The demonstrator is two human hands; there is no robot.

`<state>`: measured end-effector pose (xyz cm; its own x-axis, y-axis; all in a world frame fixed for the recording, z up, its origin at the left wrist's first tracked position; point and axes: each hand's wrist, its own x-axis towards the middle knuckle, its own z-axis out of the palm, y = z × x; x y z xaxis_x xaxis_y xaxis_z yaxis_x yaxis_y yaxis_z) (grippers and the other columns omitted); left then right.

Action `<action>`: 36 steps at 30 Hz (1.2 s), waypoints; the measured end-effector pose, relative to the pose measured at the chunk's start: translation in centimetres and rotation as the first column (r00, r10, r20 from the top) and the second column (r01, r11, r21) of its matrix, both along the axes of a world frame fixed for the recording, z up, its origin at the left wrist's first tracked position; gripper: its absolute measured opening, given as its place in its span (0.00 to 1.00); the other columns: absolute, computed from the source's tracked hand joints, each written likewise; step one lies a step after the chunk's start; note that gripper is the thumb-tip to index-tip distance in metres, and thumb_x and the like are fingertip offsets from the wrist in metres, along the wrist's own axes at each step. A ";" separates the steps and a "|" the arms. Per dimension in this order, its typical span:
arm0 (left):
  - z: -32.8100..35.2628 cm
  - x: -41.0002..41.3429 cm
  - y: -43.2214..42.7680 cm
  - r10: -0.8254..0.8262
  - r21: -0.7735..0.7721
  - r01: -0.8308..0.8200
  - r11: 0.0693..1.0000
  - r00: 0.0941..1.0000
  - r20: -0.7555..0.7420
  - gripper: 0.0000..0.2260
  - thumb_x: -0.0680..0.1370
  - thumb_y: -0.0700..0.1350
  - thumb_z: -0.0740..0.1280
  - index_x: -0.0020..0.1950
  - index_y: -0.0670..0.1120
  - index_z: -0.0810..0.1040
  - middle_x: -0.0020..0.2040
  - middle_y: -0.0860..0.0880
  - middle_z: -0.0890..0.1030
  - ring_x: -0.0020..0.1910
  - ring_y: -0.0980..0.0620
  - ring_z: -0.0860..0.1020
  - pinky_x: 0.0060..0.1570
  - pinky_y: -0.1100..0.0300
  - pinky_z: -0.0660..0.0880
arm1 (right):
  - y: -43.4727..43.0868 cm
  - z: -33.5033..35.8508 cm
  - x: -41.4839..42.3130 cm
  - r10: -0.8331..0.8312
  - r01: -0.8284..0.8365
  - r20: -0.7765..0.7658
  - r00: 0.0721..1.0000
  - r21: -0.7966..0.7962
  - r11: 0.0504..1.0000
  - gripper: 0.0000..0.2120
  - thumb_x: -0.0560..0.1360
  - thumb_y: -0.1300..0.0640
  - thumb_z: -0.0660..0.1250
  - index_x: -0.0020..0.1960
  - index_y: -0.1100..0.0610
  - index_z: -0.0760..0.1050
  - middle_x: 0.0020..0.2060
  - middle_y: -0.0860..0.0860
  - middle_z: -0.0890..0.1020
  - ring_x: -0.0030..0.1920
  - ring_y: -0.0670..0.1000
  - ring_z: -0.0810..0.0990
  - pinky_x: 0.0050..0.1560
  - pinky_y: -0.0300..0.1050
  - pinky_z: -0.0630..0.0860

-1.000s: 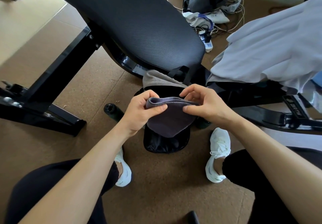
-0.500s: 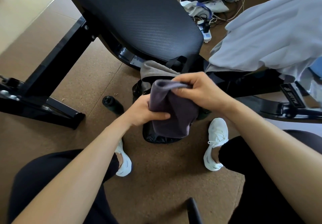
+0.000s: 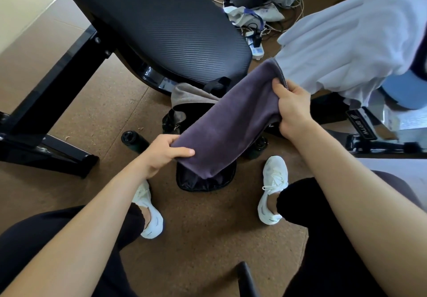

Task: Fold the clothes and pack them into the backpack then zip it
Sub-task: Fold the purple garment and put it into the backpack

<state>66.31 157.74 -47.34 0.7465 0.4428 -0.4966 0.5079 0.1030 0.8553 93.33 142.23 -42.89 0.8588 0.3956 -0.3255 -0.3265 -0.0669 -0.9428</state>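
Gripping a dark purple-grey soft cloth (image 3: pixel 231 121) at both ends, lower end in the left hand (image 3: pixel 166 153), upper end in the right hand (image 3: pixel 293 109); stretched slantwise above an open black fabric backpack (image 3: pixel 205 183) on the floor. Bunched at the backpack's far rim, a crumpled grey garment (image 3: pixel 189 93). Draped well to the right, a pale lilac-white garment (image 3: pixel 346 38).
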 end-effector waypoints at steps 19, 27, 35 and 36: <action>1.2 1.2 -0.8 0.428 0.078 -0.441 0.894 0.893 0.141 0.11 0.83 0.47 0.67 0.65 0.49 0.79 0.58 0.51 0.85 0.59 0.53 0.83 0.63 0.50 0.78 | 1.1 -1.9 -6.6 0.514 -0.342 0.498 0.698 -0.399 0.851 0.07 0.80 0.54 0.68 0.45 0.56 0.78 0.33 0.46 0.79 0.35 0.44 0.74 0.40 0.46 0.72; 3.0 3.1 -3.2 0.417 -0.176 -0.390 0.904 0.895 0.158 0.08 0.84 0.44 0.65 0.62 0.48 0.79 0.53 0.47 0.86 0.51 0.50 0.86 0.41 0.56 0.82 | 1.4 -1.0 -10.8 0.782 -0.646 0.388 0.487 -0.443 0.622 0.11 0.79 0.45 0.69 0.56 0.49 0.76 0.43 0.45 0.82 0.43 0.44 0.82 0.45 0.49 0.80; 3.8 3.2 -3.6 0.291 -0.267 -0.245 0.932 0.945 0.147 0.07 0.83 0.50 0.64 0.53 0.47 0.77 0.44 0.44 0.82 0.38 0.49 0.83 0.38 0.55 0.80 | 1.4 -1.5 -10.6 0.808 -0.618 0.318 0.496 -0.524 0.586 0.22 0.69 0.43 0.78 0.52 0.51 0.70 0.43 0.43 0.78 0.42 0.41 0.77 0.42 0.39 0.72; 4.1 3.1 -3.6 0.259 -0.245 -0.217 0.945 0.954 0.154 0.08 0.84 0.50 0.63 0.55 0.47 0.78 0.45 0.45 0.83 0.39 0.48 0.84 0.38 0.56 0.80 | 1.4 -1.6 -10.4 0.791 -0.618 0.314 0.526 -0.497 0.609 0.18 0.71 0.47 0.77 0.52 0.51 0.71 0.43 0.43 0.79 0.43 0.41 0.78 0.43 0.39 0.72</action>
<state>69.46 154.14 -43.28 0.7198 0.5121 -0.4686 0.2832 0.3997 0.8718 82.93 143.66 -44.48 0.3972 0.8977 -0.1905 0.4205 -0.3626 -0.8317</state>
